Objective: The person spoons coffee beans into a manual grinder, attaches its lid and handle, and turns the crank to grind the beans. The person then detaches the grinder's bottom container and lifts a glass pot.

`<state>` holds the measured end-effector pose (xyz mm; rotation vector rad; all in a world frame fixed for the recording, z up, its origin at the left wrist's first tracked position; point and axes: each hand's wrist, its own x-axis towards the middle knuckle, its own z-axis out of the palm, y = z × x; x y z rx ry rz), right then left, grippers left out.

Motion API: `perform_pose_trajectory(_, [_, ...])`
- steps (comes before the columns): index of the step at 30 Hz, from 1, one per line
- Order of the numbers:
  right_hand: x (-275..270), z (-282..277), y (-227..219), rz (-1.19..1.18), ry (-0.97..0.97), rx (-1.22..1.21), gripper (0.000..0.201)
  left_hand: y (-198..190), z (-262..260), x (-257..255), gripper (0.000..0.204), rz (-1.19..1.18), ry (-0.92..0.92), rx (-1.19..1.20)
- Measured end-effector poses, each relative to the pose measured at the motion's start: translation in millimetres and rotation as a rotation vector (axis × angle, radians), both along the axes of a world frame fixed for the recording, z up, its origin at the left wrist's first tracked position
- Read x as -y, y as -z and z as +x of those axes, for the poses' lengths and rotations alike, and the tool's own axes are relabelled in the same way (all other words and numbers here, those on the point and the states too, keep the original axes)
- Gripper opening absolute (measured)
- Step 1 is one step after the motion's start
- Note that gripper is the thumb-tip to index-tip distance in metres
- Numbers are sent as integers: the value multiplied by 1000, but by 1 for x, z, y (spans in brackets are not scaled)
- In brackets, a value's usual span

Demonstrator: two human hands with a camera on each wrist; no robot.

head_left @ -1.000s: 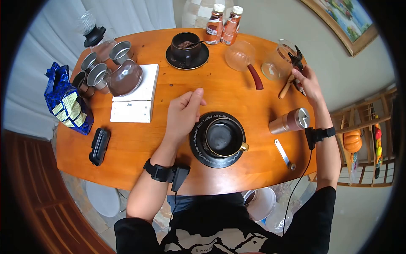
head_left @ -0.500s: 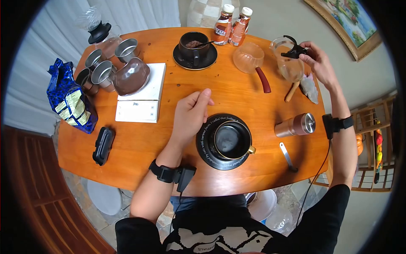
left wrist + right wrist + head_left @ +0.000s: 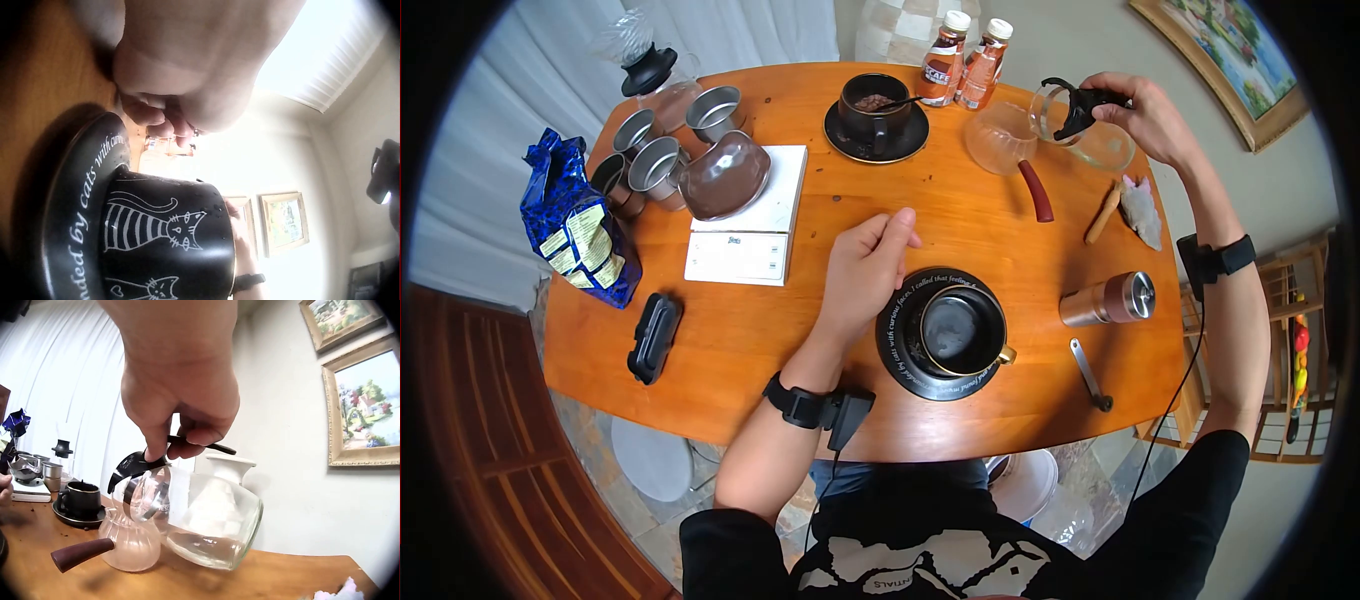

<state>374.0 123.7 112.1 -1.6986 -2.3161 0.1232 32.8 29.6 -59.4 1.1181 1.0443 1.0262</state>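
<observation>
Right hand point(image 3: 1145, 120) grips black handle of tilted glass carafe point(image 3: 1090, 135), lifted off table point(image 3: 730, 340). Left hand point(image 3: 865, 270), loosely curled, rests beside saucer point(image 3: 900, 340); black cup point(image 3: 960, 330) on it looks empty.

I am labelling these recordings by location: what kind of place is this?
Most likely a room in a home, set up for making coffee: a wooden table holds a hand grinder and a scale, and framed paintings hang on the wall.
</observation>
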Motion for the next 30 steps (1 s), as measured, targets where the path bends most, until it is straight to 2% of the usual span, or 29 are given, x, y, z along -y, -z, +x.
perform_pose_trajectory(9, [-6, -12, -5, 20, -7, 43, 28, -2, 0, 0, 41, 7, 6, -3])
perform_pose_trajectory(11, [-8, -12, -7, 25, -27, 142, 31, -2, 0, 1, 41, 6, 5, -3])
perform_pose_trajectory(30, [-14, -24, -9, 48, -70, 162, 31, -3, 0, 1, 39, 12, 8, 15])
